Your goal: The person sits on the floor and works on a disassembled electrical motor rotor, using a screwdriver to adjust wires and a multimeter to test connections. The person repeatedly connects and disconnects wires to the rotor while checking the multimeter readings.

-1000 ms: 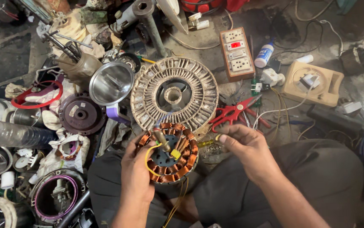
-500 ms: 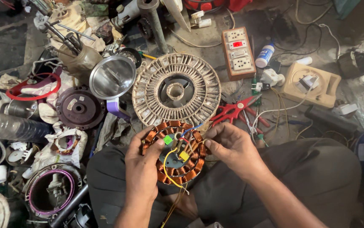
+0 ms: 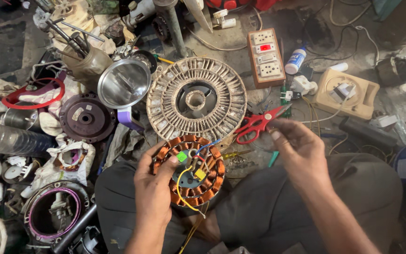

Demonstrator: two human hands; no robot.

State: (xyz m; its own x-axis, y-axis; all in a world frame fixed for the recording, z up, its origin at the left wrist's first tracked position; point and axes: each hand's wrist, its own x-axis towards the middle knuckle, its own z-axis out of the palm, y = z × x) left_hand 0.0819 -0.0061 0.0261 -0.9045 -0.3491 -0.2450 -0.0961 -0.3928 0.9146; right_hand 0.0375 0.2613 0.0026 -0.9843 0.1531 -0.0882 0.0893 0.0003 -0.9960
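Note:
My left hand [image 3: 153,188] grips a round stator [image 3: 191,171] with copper windings, resting on my lap. Yellow, blue and red wires and small green and yellow tags sit at its centre. My right hand [image 3: 299,150] hovers to the right of the stator, holding nothing, fingertips loosely apart just beside the handles of red scissors [image 3: 258,123] on the floor. I cannot tell whether the fingers touch the handles. A large ribbed round rotor disc [image 3: 196,99] lies flat just beyond the stator.
A socket board [image 3: 266,57] with a red switch lies behind the scissors, a beige box [image 3: 346,94] to the right. At the left are a metal funnel-like cup [image 3: 124,84], a dark motor cover [image 3: 84,117], a red ring [image 3: 29,94] and several motor parts.
My right hand has left the stator's wires and moved right to the red scissors. The left hand still holds the stator, now slightly lower in view.

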